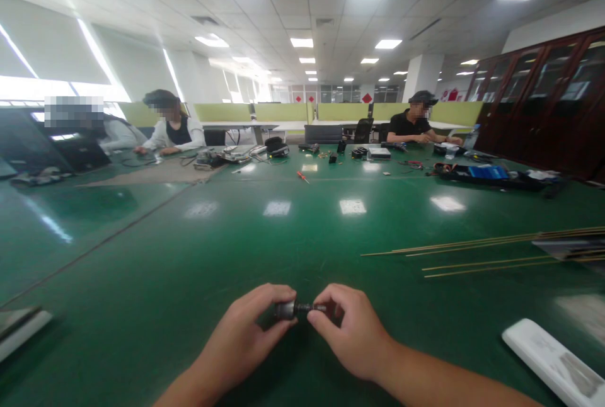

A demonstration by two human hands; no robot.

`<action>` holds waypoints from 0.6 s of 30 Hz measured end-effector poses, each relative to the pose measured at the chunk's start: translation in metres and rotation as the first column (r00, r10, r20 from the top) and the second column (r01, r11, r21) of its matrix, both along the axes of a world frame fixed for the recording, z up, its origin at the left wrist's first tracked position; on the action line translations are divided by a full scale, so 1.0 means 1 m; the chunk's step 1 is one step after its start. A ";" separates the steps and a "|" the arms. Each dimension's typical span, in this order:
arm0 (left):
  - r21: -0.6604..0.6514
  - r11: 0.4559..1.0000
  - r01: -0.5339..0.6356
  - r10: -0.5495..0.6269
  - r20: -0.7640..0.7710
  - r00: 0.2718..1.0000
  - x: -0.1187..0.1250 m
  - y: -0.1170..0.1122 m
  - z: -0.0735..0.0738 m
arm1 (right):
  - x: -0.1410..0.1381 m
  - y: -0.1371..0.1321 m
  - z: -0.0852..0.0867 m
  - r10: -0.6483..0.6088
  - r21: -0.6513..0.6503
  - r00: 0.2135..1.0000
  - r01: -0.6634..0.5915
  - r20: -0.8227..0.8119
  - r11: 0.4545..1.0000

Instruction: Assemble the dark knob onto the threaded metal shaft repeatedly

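Note:
Low in the middle of the head view, both my hands meet over the green table (198,256). Between them is a small dark cylindrical part (295,310) with a thin threaded end. My left hand (246,338) pinches its thicker left end with thumb and fingers. My right hand (352,331) pinches the thinner right end, fingers curled round it. The part is held just above the table surface.
Several thin brass rods (472,246) lie on the table to the right. A white flat device (553,363) lies at the lower right. Far across the table sit other people (416,126), with tools, a red screwdriver (302,176) and a blue case (486,172).

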State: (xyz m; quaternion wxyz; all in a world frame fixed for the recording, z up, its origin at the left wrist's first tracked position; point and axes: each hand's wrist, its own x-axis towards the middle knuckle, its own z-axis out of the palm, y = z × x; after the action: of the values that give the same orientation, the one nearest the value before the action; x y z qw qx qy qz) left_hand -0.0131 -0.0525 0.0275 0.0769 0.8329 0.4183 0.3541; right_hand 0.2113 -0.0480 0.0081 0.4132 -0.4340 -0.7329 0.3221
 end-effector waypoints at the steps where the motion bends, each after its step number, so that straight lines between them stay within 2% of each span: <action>1: 0.000 1.000 -0.006 0.006 0.000 1.000 -0.001 0.000 0.000 | 0.000 0.000 0.000 -0.002 -0.002 1.000 0.002 0.003 1.000; 18: -0.023 0.999 -0.027 0.027 0.000 1.000 -0.003 0.004 -0.001 | 0.002 0.004 -0.002 -0.018 0.003 1.000 0.018 -0.003 1.000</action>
State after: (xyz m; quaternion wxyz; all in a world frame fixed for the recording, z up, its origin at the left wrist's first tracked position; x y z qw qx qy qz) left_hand -0.0160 -0.0484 0.0265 0.0819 0.8262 0.4334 0.3506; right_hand 0.2136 -0.0442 0.0064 0.4176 -0.4394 -0.7290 0.3180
